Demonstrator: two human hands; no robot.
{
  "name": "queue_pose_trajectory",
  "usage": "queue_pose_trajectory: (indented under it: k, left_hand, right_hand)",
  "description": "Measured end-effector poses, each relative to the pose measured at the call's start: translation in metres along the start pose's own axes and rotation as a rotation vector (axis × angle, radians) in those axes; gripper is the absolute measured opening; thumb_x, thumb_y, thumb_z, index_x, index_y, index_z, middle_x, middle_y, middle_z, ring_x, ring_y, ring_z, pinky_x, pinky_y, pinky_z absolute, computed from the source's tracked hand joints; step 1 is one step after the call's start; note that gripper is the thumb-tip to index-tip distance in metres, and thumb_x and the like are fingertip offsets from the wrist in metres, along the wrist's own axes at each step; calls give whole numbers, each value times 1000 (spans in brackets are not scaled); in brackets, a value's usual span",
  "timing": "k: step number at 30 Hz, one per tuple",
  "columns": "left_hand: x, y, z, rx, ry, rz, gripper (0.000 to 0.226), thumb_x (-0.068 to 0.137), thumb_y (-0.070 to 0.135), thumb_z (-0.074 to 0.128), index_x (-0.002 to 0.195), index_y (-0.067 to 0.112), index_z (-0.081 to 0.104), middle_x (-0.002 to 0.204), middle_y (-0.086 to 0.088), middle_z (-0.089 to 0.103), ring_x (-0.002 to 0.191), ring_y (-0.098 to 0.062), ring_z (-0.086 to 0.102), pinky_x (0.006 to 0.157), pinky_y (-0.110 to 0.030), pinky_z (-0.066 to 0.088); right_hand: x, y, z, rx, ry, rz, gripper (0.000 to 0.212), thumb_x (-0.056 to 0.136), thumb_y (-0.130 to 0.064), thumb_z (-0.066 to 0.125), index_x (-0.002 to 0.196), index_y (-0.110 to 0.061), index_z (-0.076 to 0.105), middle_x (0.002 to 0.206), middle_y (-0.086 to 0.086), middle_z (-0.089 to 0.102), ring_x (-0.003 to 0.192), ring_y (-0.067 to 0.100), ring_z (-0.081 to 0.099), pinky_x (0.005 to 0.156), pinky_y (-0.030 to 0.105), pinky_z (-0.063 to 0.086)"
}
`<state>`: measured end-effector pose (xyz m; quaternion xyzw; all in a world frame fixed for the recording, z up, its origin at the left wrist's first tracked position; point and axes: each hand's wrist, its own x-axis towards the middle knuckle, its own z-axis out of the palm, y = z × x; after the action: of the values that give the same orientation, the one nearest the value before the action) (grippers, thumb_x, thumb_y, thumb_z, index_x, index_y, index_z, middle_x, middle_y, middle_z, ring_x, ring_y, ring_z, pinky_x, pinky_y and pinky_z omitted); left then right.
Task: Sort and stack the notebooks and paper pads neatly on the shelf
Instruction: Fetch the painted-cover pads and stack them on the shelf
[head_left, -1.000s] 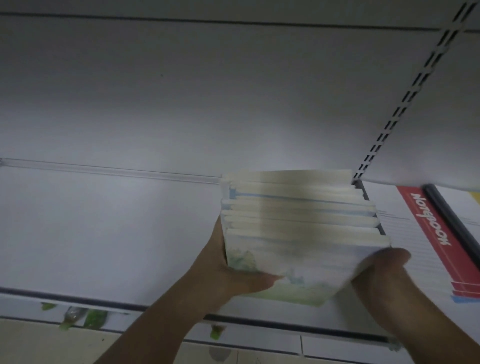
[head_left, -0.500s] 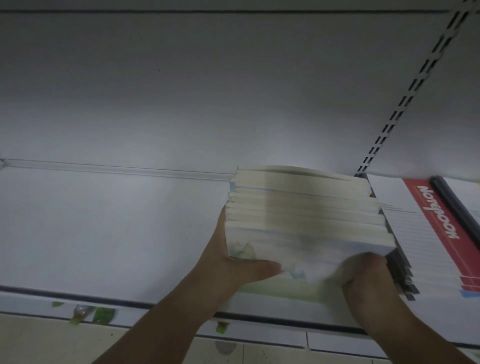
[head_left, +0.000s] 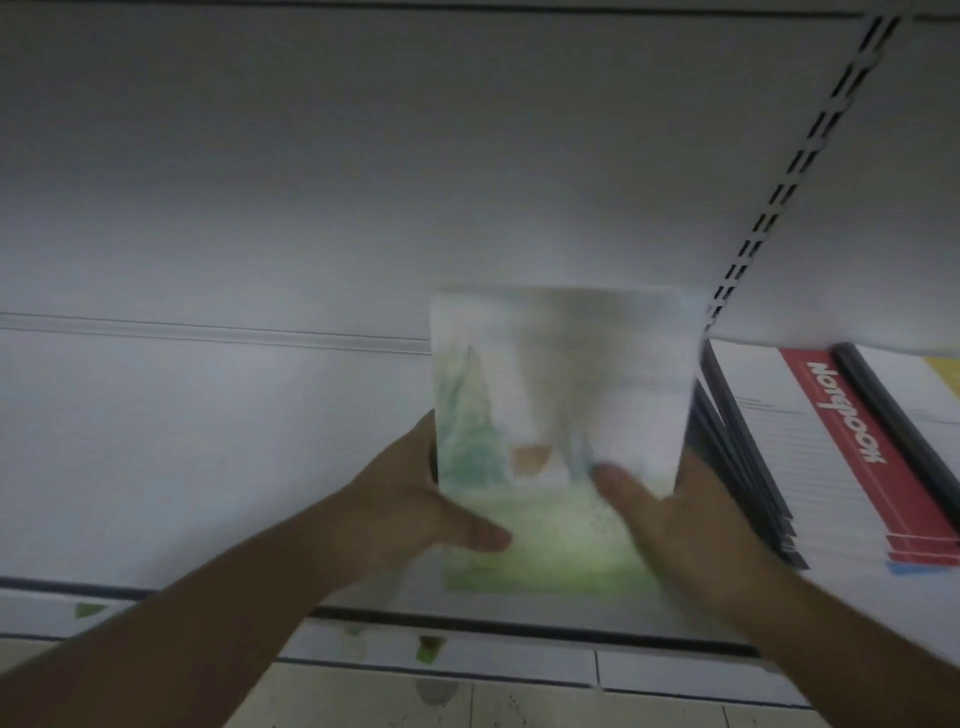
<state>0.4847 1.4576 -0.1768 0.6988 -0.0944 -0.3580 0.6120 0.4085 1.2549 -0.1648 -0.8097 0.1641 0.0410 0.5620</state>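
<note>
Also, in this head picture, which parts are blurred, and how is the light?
Head view: the light is dim and greyish; the landscape-cover notebook, the left hand and the right hand are smeared by motion blur; the red-banded pad at right is sharper, its lettering distinct.

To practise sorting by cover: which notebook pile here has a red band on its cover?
The red-band pile, lying flat at right; the landscape stack beside it shows green scenery.

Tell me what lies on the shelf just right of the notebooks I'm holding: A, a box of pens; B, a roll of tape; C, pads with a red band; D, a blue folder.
C: the red-banded pads lie flat on the shelf, right beside the notebooks.
</note>
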Motion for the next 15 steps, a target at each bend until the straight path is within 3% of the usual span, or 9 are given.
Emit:
queue_pose_trajectory:
  k: [1, 3, 5, 6, 9, 11, 15]
  left_hand:
    - [3, 6, -1, -2, -36, -41, 78, 60, -9, 81, 127, 21, 55, 111, 4, 72, 100, -14, 69, 76, -28, 58]
    - [11, 9, -4, -20, -41, -172, 62, 59, 8, 83, 116, 24, 63, 107, 1, 73, 100, -21, 69, 76, -29, 57]
    - [19, 8, -3, -52, -9, -319, 52, 62, 18, 80, 112, 19, 67, 108, -7, 73, 106, -29, 66, 85, -36, 56]
    - [23, 9, -3, -73, 18, -369, 53, 62, 22, 78, 113, 16, 67, 109, -9, 72, 108, -31, 65, 93, -40, 53]
    - [34, 14, -4, -148, 69, -426, 55, 63, 21, 74, 116, 10, 66, 111, -11, 71, 110, -30, 64, 102, -43, 46]
    - [38, 17, -6, -163, 65, -453, 54, 62, 19, 74, 115, 9, 66, 112, -12, 70, 111, -30, 63, 104, -44, 44]
    - [44, 18, -4, -210, 102, -485, 50, 69, 21, 74, 117, 8, 66, 115, -14, 69, 109, -29, 63, 100, -38, 45]
  right_hand:
    - [8, -3, -4, 19, -31, 60, 48, 57, -69, 59, 94, -39, 57, 89, -33, 62, 80, -17, 59, 75, 7, 44]
    - [27, -6, -8, 12, -104, 250, 86, 53, -83, 56, 116, -26, 61, 118, -13, 62, 103, 5, 61, 98, 29, 45]
    - [42, -2, -8, 46, -147, 447, 112, 45, -88, 60, 127, -13, 57, 126, 1, 61, 110, 22, 62, 103, 41, 44]
    - [48, 3, -9, 58, -156, 481, 115, 42, -89, 62, 127, -13, 58, 127, 5, 62, 110, 26, 62, 103, 43, 45]
    - [62, 5, -8, 118, -143, 527, 83, 62, -78, 63, 112, -12, 64, 122, 15, 64, 109, 34, 64, 91, 43, 53]
    - [65, 5, -10, 128, -169, 549, 75, 70, -74, 59, 111, -11, 66, 121, 15, 63, 113, 33, 61, 78, 32, 56]
    - [71, 10, -10, 290, -181, 528, 71, 64, -69, 70, 114, -18, 68, 109, 10, 72, 102, 29, 68, 97, 45, 50]
